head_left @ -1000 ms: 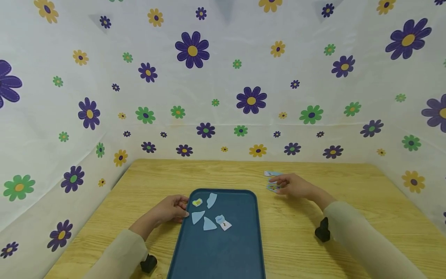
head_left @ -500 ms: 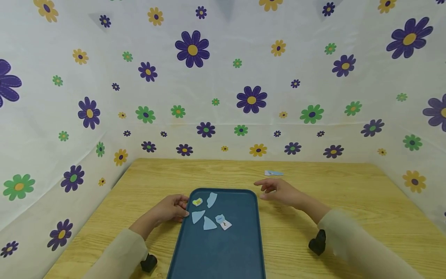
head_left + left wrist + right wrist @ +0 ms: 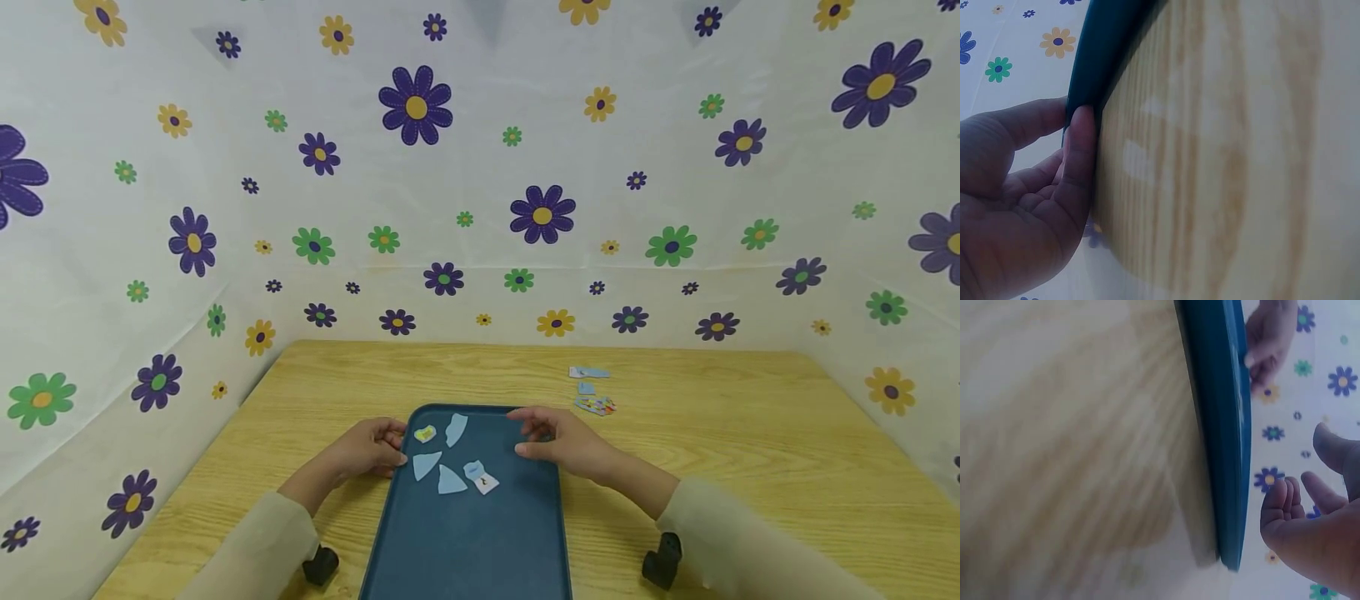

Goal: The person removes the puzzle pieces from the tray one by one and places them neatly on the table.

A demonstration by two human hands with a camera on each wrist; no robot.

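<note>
A dark blue tray [image 3: 487,533] lies on the wooden table. At its far left edge, my left hand [image 3: 367,446] pinches the rim between thumb and fingers, as the left wrist view of the hand [image 3: 1035,187] shows. Over the tray's far right corner hovers my right hand [image 3: 562,442], thumb apart from its loosely bent fingers, holding nothing visible. On the tray are a yellow-patterned piece [image 3: 424,434], a pale blue strip [image 3: 456,430], two pale blue triangular pieces [image 3: 427,466] and a pale blue and white piece [image 3: 481,477].
Beyond the tray's right side, a blue and white strip [image 3: 589,372], a small blue piece [image 3: 587,388] and a multicoloured piece [image 3: 596,406] lie on the wooden table [image 3: 712,417]. A white flowered sheet [image 3: 480,167] hangs behind and at both sides.
My right hand has moved left from the loose pieces on the table to above the tray, uncovering them. The left hand and the pieces on the tray have stayed put.
</note>
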